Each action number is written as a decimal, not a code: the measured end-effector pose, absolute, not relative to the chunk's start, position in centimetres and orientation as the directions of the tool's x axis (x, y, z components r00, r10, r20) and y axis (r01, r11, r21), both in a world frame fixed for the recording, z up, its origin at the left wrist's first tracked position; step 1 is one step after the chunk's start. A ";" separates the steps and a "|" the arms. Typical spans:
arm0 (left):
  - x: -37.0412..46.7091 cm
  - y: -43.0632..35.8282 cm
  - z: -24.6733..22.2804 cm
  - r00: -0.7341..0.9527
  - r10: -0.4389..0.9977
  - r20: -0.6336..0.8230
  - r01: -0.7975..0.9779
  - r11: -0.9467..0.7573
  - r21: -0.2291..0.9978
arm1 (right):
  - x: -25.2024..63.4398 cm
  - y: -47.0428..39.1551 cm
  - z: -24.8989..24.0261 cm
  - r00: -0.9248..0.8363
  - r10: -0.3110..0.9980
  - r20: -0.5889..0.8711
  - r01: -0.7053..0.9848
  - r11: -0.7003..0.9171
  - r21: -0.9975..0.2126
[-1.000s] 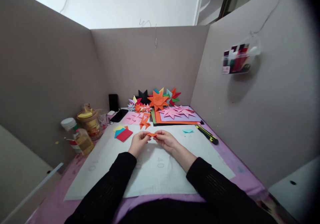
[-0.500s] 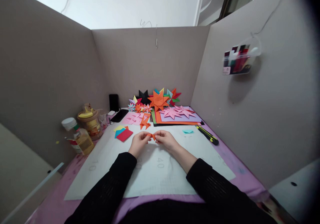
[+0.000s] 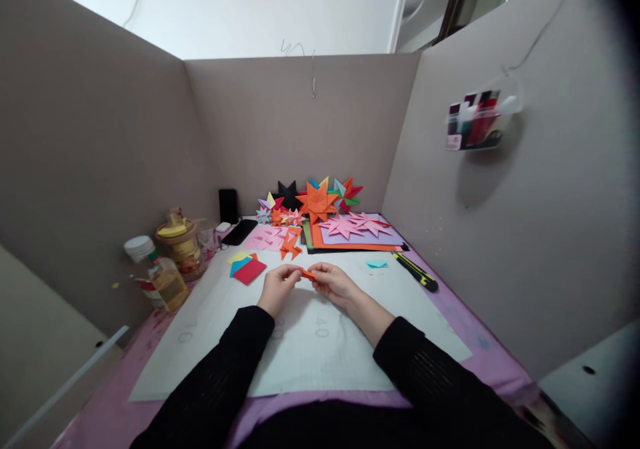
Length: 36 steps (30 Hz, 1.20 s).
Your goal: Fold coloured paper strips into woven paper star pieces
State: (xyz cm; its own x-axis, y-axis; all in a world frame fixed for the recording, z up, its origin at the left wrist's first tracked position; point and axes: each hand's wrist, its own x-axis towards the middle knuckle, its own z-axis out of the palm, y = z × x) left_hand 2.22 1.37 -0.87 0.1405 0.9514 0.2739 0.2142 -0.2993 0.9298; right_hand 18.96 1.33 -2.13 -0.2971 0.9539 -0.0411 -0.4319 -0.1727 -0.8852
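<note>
Between my two hands is a small folded piece of orange paper (image 3: 308, 275), held just above the white mat. My left hand (image 3: 279, 286) pinches its left end between thumb and fingers. On the other end, the thumb and fingers of my right hand (image 3: 336, 283) are closed too. Fingertips hide part of the paper. Just beyond my hands lie folded orange paper pieces (image 3: 291, 245). Red, blue and yellow paper squares (image 3: 250, 271) rest left of my left hand. To the right of my right hand sits a small folded turquoise paper (image 3: 377, 263).
A black and yellow cutter (image 3: 416, 273) lies at the right. Paper stars (image 3: 318, 202) and coloured sheets (image 3: 360, 241) are at the back. On the left stand a bottle of yellowish liquid (image 3: 167, 282) and a jar (image 3: 183, 252), near a phone (image 3: 239, 232). Grey partitions enclose the table.
The orange paper has turned from a pointed, bent shape to a narrow strip slanting down to the right. My fingers have shifted slightly around it; the other things stay in place.
</note>
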 end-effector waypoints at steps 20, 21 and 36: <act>2.4 1.3 -1.1 0.134 0.913 0.386 0.269 -0.408 0.872 | 18.3 0.7 -1.0 -0.238 0.970 0.040 -0.298 -0.034 -0.954; 2.4 1.3 -1.1 0.133 0.911 0.391 0.271 -0.413 0.870 | 18.3 0.7 -1.1 -0.251 0.967 0.053 -0.288 -0.022 -0.957; 2.4 0.7 0.1 0.260 0.941 0.219 0.051 -0.240 0.970 | 18.7 1.3 -1.7 -0.211 0.968 0.139 -0.177 0.102 -0.979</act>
